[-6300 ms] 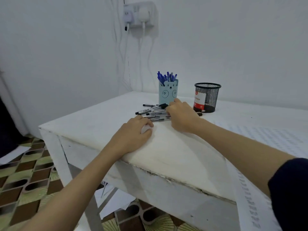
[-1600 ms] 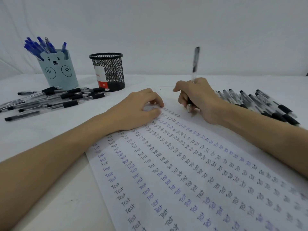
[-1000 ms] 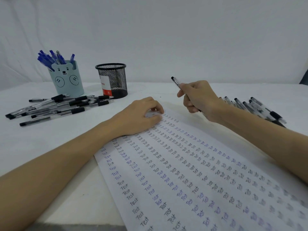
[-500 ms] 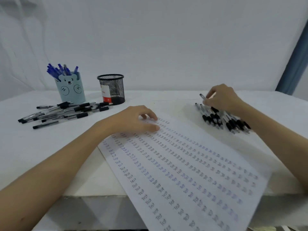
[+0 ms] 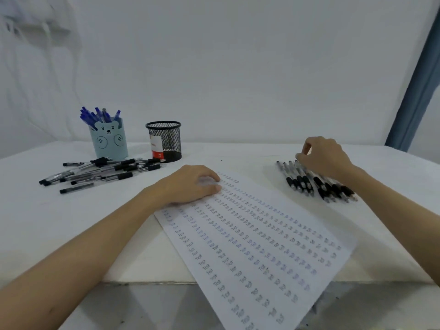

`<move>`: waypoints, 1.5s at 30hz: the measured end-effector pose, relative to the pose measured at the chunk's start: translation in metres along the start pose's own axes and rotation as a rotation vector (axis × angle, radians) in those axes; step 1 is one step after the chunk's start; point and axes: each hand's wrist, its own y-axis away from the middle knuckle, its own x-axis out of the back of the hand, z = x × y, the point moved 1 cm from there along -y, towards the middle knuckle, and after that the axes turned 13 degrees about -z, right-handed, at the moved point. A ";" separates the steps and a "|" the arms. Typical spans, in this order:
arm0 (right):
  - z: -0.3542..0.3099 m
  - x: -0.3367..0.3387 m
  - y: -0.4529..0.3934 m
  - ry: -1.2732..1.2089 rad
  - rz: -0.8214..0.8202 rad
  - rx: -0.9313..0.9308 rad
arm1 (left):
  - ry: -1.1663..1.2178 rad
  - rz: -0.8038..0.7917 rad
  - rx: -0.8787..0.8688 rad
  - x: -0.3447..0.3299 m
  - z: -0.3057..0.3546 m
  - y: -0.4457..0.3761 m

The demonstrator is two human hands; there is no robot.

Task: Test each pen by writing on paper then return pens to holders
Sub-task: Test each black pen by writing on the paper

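- My right hand [image 5: 325,158] has carried the tested pen to the pen row [image 5: 316,182] at two o'clock; whether it still grips, I cannot tell.
- My left hand [image 5: 192,184] presses the paper [image 5: 257,239], fingers relaxed.
- Next pen, I judge.

Paper [image 5: 257,236]: handwritten "Test" repeated down its left columns, black and blue ink; the columns further right are too blurred to read. Mesh holder [image 5: 164,141], beyond the paper's far left corner: red-and-white label, print illegible.

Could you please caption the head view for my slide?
Left hand rests on the paper while right hand reaches the pens.
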 end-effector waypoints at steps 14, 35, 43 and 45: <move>-0.259 -0.076 0.006 0.034 -0.333 0.809 | 0.064 0.291 0.182 0.037 -0.097 0.147; -0.319 -0.159 0.025 0.147 -0.180 0.996 | -0.039 0.369 0.221 0.031 -0.132 0.182; -0.304 -0.123 0.010 0.028 -0.256 0.799 | -0.047 0.352 0.234 0.034 -0.128 0.178; -0.286 -0.098 0.001 -0.114 -0.282 0.692 | -0.059 0.330 0.205 0.034 -0.120 0.166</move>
